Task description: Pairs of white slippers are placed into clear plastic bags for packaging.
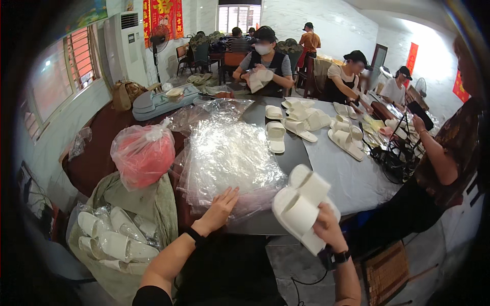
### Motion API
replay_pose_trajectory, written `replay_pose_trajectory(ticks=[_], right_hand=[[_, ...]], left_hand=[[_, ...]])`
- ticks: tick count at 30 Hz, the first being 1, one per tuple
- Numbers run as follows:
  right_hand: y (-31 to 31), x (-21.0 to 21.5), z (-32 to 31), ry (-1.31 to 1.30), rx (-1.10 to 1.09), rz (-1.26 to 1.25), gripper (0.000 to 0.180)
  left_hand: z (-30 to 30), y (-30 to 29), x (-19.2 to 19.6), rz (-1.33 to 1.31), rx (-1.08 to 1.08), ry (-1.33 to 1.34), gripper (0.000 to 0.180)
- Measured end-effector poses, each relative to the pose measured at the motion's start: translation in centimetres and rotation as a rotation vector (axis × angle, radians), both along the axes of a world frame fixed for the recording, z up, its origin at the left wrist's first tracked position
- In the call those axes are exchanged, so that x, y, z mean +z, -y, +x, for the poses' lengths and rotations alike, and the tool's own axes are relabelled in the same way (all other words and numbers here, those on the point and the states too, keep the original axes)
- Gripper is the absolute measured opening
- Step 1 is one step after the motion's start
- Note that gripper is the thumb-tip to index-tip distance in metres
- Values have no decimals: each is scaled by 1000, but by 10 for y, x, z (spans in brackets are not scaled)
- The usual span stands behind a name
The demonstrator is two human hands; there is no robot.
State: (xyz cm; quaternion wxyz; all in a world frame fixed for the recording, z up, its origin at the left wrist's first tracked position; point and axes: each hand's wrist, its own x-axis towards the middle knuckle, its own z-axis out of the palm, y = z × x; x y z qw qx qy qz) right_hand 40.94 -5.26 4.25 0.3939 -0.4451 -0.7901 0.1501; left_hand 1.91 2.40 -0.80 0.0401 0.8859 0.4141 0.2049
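Note:
My right hand (328, 226) grips a pair of white slide slippers (301, 211), held together just off the table's near edge. Its fingers wrap round the side of the slippers. My left hand (219, 210) lies flat, fingers stretched out, on the near edge of a stack of clear plastic bags (229, 158). More white slippers (276, 136) stand on the table beyond the pair I hold. Left of my left forearm, an open greenish woven sack (168, 204) holds several white slippers (120, 245) in clear plastic.
A tied bag with red contents (143, 155) sits left of the stack. Behind it lies a light-blue case (166, 102). Across the table a masked person (263, 66) handles slippers; another person (444, 148) stands close at right beside black straps (390, 158). A wooden chair (388, 270) is lower right.

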Motion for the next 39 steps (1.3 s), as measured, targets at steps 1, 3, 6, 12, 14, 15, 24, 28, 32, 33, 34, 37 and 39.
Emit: replay_pose_trajectory(ticks=[1, 3, 6, 12, 14, 15, 24, 28, 32, 33, 34, 37, 39], right_hand=[[8, 7, -14, 90, 78, -11, 28], [17, 6, -37, 97, 260, -116, 26], [19, 2, -64, 177, 326, -171, 23], [5, -8, -89, 403, 65, -98, 12], [2, -12, -102, 395, 44, -65, 12], [0, -15, -108, 384, 21, -37, 12], [-70, -76, -150, 126, 162, 82, 23], [-70, -39, -188, 72, 70, 186, 27], [-107, -55, -224, 63, -110, -16, 18], [-112, -52, -233, 61, -109, -15, 18], [-116, -49, -241, 127, -140, 35, 18], [-128, -54, -261, 152, -185, 77, 20], [-139, -63, -266, 167, -199, 133, 19]], left_hand=[[1, 1, 1, -37, -8, 62, 73], [6, 5, 7, -49, -4, 80, 75], [12, 17, 20, -107, -21, 151, 81], [13, 46, 31, -142, -113, 156, 89], [23, 58, 36, -132, -131, 153, 89], [28, 63, 37, -127, -152, 147, 89], [38, 83, 53, -132, -329, 190, 93], [20, 94, 54, -116, -323, 283, 90], [12, 101, 49, -134, -306, 345, 86], [10, 103, 53, -133, -305, 343, 86], [9, 109, 59, -157, -336, 372, 85], [1, 119, 55, -175, -376, 387, 84], [-1, 126, 54, -143, -318, 241, 84]])
